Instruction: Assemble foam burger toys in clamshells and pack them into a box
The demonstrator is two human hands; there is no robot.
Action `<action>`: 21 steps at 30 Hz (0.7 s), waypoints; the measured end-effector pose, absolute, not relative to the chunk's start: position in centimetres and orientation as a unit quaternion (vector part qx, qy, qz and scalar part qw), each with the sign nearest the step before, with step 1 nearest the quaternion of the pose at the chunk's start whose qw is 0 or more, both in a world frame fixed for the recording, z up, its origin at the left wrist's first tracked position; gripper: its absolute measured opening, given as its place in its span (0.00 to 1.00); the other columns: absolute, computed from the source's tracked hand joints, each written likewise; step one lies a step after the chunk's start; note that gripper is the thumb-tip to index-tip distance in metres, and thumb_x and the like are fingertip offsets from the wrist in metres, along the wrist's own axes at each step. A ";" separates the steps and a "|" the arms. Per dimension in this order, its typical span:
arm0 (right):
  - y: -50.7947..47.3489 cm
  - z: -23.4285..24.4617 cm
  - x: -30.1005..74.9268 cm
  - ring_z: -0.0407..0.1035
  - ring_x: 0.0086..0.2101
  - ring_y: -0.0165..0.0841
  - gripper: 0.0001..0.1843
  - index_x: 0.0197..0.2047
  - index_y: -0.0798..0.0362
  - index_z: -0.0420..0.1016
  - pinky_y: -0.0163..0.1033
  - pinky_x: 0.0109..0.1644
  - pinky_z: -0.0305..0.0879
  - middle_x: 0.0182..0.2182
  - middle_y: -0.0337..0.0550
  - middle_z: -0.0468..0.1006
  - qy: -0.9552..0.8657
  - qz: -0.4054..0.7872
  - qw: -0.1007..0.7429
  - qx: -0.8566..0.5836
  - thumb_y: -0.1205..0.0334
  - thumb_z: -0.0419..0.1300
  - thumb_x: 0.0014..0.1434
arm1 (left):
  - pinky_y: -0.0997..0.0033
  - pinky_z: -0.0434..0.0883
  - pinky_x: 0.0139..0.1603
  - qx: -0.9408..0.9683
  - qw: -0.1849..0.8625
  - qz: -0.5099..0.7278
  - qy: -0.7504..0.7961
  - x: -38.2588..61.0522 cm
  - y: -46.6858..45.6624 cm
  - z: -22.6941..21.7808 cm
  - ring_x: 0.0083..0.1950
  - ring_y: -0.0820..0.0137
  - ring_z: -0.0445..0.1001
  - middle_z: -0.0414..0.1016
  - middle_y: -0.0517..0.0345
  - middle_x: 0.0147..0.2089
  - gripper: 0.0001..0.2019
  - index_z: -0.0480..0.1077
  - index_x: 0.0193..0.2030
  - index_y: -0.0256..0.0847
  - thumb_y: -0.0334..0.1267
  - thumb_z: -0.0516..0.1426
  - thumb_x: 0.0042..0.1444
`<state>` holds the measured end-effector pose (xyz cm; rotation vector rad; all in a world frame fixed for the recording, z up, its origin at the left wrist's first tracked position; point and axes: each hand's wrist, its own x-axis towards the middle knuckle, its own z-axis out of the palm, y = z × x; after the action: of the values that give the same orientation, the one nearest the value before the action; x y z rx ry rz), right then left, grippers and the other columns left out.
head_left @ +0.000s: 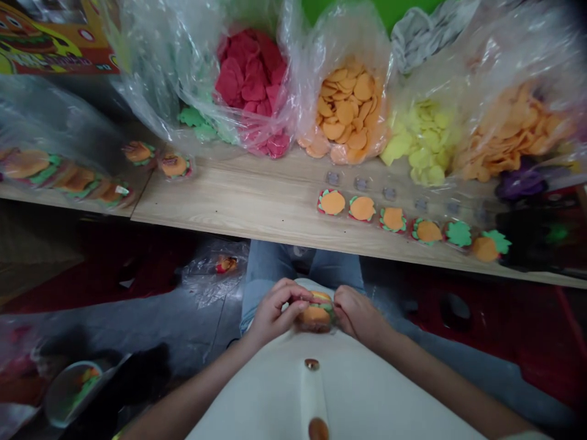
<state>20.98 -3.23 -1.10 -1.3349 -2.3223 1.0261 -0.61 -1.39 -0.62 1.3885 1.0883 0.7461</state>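
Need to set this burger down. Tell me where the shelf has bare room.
Bare wood board shows between the wrapped burgers at left and the row of orange-and-green pieces, and in a strip along the front edge below that row. Crowded: the back, packed with plastic bags of foam discs, and the right end.

Catalogue, as I read it remotely: between the fingers [288,298], orange foam burger [315,316] with green trim. Well beyond the fingers, bagged: red foam pieces [251,79], orange discs [343,101], yellow pieces [424,137]. Below the fingers: cream top [334,391], brown button [312,364].
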 end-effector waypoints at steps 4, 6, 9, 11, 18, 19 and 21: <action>-3.6 -1.5 21.0 0.57 0.29 0.31 0.17 0.29 0.53 0.59 0.36 0.33 0.56 0.26 0.42 0.64 -0.808 0.337 0.152 -0.459 0.60 0.37 0.64 | 0.69 0.66 0.41 0.605 0.568 0.324 0.455 -0.5 -1.6 -0.7 0.39 0.69 0.69 0.73 0.53 0.35 0.07 0.72 0.37 0.39 0.36 0.54 0.55; -2.7 -0.5 21.1 0.57 0.29 0.30 0.16 0.28 0.53 0.60 0.36 0.32 0.55 0.26 0.42 0.64 -0.821 0.335 0.118 -0.447 0.60 0.39 0.64 | 0.69 0.66 0.41 0.591 0.584 0.321 0.454 -0.3 -1.3 -0.6 0.39 0.69 0.69 0.73 0.53 0.35 0.08 0.73 0.37 0.39 0.37 0.54 0.55; -0.4 1.6 21.0 0.58 0.29 0.31 0.14 0.28 0.54 0.62 0.36 0.31 0.53 0.26 0.42 0.66 -0.854 0.324 0.047 -0.404 0.59 0.43 0.62 | 0.69 0.65 0.42 0.556 0.634 0.305 0.443 0.0 -0.7 -0.7 0.39 0.69 0.69 0.72 0.53 0.36 0.08 0.73 0.37 0.39 0.38 0.56 0.53; 1.2 2.8 20.8 0.59 0.29 0.30 0.13 0.30 0.54 0.64 0.35 0.31 0.52 0.27 0.42 0.67 -0.866 0.330 0.007 -0.375 0.59 0.45 0.61 | 0.71 0.65 0.39 0.490 0.687 0.308 0.439 0.3 -0.4 -0.9 0.37 0.71 0.69 0.71 0.56 0.33 0.09 0.72 0.38 0.39 0.38 0.59 0.49; 1.9 3.0 19.7 0.62 0.28 0.30 0.11 0.35 0.54 0.66 0.35 0.31 0.51 0.28 0.42 0.71 -0.878 0.342 -0.050 -0.331 0.58 0.46 0.60 | 0.73 0.65 0.34 0.317 0.805 0.248 0.437 0.6 -0.7 -1.1 0.30 0.75 0.68 0.70 0.60 0.28 0.13 0.69 0.29 0.36 0.38 0.65 0.38; 1.6 2.7 19.6 0.61 0.27 0.30 0.11 0.34 0.54 0.66 0.35 0.31 0.51 0.27 0.41 0.71 -0.879 0.342 -0.045 -0.328 0.58 0.47 0.60 | 0.73 0.66 0.34 0.339 0.792 0.242 0.446 0.6 -0.8 -1.0 0.31 0.74 0.68 0.71 0.59 0.29 0.12 0.70 0.29 0.36 0.39 0.64 0.40; 1.3 2.2 19.5 0.61 0.26 0.30 0.10 0.34 0.53 0.66 0.35 0.30 0.50 0.26 0.40 0.70 -0.882 0.348 -0.026 -0.316 0.58 0.47 0.59 | 0.72 0.66 0.35 0.401 0.752 0.245 0.463 0.6 -1.0 -0.9 0.33 0.72 0.69 0.72 0.56 0.31 0.09 0.71 0.29 0.36 0.40 0.63 0.43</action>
<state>19.54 1.29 2.16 -1.0107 -2.8186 1.1115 0.59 -0.97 -0.90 0.8762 1.0102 0.5346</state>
